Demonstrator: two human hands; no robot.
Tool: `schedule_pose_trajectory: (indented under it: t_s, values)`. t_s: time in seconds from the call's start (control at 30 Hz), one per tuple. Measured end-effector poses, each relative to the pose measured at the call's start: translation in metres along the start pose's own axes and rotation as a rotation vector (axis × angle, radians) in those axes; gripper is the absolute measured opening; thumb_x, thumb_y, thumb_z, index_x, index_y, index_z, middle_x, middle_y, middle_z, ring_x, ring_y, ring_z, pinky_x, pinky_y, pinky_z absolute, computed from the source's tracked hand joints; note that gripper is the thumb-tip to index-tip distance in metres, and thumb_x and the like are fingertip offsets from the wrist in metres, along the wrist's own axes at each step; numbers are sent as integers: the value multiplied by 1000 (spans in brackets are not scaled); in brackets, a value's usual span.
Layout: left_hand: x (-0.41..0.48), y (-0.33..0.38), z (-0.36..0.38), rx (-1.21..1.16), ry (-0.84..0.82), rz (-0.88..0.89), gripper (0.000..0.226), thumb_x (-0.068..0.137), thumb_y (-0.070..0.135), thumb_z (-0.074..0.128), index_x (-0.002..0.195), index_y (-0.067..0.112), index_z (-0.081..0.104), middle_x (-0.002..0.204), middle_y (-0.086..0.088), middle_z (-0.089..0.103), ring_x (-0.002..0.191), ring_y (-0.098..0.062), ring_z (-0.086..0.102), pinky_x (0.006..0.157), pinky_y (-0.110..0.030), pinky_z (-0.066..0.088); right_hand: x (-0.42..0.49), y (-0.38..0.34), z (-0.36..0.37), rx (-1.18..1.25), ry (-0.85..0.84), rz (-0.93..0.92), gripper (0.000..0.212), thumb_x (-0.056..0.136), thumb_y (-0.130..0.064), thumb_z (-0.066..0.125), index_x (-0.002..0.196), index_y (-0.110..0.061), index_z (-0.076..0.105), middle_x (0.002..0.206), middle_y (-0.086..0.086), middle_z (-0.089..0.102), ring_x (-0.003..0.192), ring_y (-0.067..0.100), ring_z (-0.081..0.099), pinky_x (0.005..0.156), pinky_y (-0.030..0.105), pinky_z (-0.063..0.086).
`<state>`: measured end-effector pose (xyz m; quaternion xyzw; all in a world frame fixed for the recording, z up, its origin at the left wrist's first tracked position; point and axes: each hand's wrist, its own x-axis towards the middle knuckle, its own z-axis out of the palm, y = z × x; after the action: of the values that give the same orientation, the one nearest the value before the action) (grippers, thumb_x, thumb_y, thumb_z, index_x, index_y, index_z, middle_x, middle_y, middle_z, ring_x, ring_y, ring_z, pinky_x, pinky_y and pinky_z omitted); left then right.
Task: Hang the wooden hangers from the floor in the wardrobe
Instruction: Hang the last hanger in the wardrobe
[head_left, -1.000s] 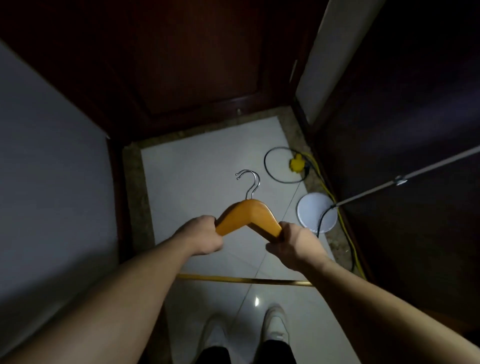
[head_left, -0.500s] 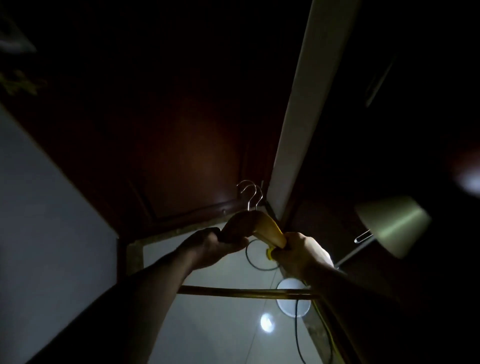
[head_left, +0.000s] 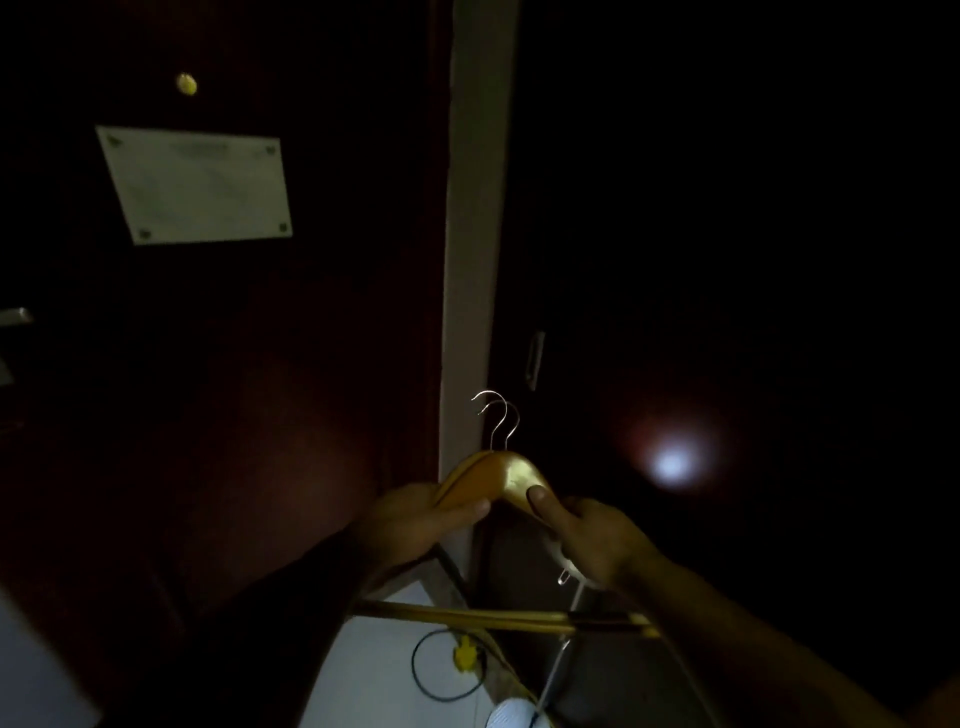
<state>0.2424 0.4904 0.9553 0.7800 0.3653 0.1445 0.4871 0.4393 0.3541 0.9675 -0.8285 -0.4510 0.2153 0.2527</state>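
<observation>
wardrobe: dark on the right, rail not visible
hangers: two stacked, hooks up, chest-high near the white frame edge
left hand: closed on left shoulder
right hand: closed on right shoulder
step: carry done; next, find rail, separate, hook on

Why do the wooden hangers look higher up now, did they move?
Yes. The wooden hangers, held in the left hand and right hand, went up: earlier they hovered over the white floor; now their hooks sit against the pale door frame.
</observation>
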Motion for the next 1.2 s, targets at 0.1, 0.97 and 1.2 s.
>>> schedule_pose_trajectory:
  t_s: [0.1, 0.97, 1.2]
  values:
    - [2, 51, 11, 98, -7, 77, 80, 42, 96, 57, 82, 27, 70, 80, 7, 69, 76, -11, 66, 70, -33, 50, -29, 4, -43, -11, 86, 46, 98, 64, -95, 16, 102, -22, 69, 100, 9, 72, 97, 28, 67, 91, 42, 51]
    - [-119, 452, 372, 560, 200, 1023, 76, 60, 94, 1, 71, 34, 47, 65, 13, 53, 57, -1, 51, 52, -22, 36, -411, 211, -410, -8, 650, 478, 80, 91, -75, 14, 139, -23, 51, 134, 8, 58, 120, 24, 54, 103, 42, 42]
    - [-134, 512, 424, 680, 367, 1285, 90, 70, 90, -5, 90, 30, 59, 77, 12, 51, 67, -6, 49, 56, -25, 35, -462, 255, -449, 97, 699, 452, 51, 102, -56, 20, 113, -31, 63, 110, 2, 67, 103, 19, 62, 103, 47, 43]
